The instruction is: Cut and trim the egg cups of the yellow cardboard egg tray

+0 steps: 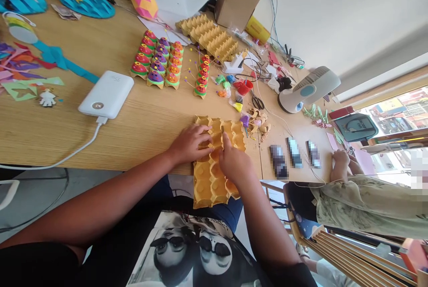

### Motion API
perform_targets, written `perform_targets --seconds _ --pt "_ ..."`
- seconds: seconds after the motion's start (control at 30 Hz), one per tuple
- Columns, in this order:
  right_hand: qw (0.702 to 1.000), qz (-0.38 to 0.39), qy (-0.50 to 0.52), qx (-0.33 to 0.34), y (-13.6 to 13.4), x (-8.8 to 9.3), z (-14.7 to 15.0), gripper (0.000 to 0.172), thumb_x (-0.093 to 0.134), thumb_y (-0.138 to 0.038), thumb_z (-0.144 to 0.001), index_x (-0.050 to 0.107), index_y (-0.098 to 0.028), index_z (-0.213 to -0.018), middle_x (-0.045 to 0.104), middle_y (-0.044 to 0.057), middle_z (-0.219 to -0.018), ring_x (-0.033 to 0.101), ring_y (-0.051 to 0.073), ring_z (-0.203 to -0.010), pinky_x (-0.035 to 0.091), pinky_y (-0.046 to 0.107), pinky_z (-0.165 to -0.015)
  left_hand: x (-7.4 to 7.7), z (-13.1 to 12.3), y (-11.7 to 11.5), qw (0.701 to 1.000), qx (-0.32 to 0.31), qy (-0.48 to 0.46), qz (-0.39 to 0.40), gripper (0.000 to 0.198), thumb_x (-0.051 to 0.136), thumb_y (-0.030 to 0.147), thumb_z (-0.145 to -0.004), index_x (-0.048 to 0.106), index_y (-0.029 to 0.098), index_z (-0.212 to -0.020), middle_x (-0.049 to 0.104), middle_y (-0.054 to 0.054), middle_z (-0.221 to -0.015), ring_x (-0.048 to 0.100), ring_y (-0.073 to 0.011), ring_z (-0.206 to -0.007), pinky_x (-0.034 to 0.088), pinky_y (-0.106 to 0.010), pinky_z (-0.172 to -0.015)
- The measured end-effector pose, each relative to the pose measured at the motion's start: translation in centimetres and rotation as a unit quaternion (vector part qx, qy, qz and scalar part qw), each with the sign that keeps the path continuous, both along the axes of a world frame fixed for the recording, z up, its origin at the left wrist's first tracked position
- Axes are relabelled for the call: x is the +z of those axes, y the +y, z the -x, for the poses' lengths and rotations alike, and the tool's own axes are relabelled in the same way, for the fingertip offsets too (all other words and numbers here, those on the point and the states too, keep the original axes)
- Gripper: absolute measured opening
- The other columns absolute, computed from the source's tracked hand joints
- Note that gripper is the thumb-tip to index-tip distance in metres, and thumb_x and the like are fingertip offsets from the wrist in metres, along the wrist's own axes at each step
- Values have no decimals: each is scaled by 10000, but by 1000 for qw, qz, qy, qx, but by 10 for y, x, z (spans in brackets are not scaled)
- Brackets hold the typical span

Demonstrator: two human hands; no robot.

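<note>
A yellow egg carton tray [209, 180] lies across the wooden table's front edge, half of it hanging over my lap. My left hand [190, 143] lies on the tray's left side, fingers stretched over the cups and pressing it down. My right hand [234, 162] is closed in a fist on the tray's middle, gripping a thin tool I cannot make out, its tip on the cardboard. Painted egg-carton cups [157, 62] in red, purple and orange stand in rows further back.
A white power bank [106, 94] with a cable lies to the left. Another yellow tray [209, 35], a cardboard box [236, 2], scissors [257, 100], a small fan [306, 91] and paper scraps crowd the back. Another person's hand [341, 164] rests at the right.
</note>
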State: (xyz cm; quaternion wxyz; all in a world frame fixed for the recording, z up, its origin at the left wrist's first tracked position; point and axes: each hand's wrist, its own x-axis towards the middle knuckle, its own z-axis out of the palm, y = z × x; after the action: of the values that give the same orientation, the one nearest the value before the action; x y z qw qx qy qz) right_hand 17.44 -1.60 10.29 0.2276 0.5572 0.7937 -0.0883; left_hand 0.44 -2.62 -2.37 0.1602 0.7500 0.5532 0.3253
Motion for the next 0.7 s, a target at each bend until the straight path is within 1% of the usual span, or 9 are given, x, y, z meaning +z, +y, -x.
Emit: perform_targets --seconds 0.07,0.17,0.3,0.4,0.57,0.7 --pt "1000 -1 -4 -3 -3 0 -1 688 336 -343 -1070 104 -161 -1691 792 151 -1090 765 289 -978 555 370 -762 0 0 -1 1000 1 -5 2 332 652 561 -904 747 263 -1014 590 -62 -1428 553 -310 -1265 460 -499 -1056" --pt "1000 5 -23 -9 -14 3 -4 690 334 -340 -1075 85 -164 -1694 799 142 -1045 772 284 -928 557 366 -745 0 -1 -1 1000 6 -14 2 315 665 549 -892 748 264 -996 595 -59 -1423 549 -313 -1280 452 -506 -1070" --pt "999 -1 -35 -3 -25 3 -5 687 341 -334 -1068 118 -150 -1691 801 150 -1005 776 292 -894 562 372 -715 -1 -1 0 1000 2 -17 -4 301 659 533 -897 747 257 -977 598 -62 -1415 550 -312 -1277 447 -514 -1076" --pt "999 -8 -31 0 -20 -1 1 692 363 -295 -1051 144 -123 -1685 798 160 -999 774 287 -907 564 362 -719 -1 -1 0 1000 -5 -9 -6 317 648 543 -907 744 253 -990 601 -67 -1413 556 -309 -1259 454 -507 -1063" --pt "1000 -4 -18 -7 -5 0 6 721 353 -318 -1055 62 -146 -1692 784 160 -1105 766 273 -951 565 357 -755 0 0 -1 1000 0 -5 0 318 655 550 -902 751 259 -988 604 -62 -1409 553 -316 -1261 461 -510 -1052" --pt "1000 13 -19 -9 -12 7 -2 700 331 -338 -1068 78 -149 -1693 793 154 -1075 766 285 -957 563 366 -764 1 -2 -1 1000 12 -11 6 305 679 541 -882 754 267 -994 608 -57 -1397 553 -308 -1278 461 -499 -1069"
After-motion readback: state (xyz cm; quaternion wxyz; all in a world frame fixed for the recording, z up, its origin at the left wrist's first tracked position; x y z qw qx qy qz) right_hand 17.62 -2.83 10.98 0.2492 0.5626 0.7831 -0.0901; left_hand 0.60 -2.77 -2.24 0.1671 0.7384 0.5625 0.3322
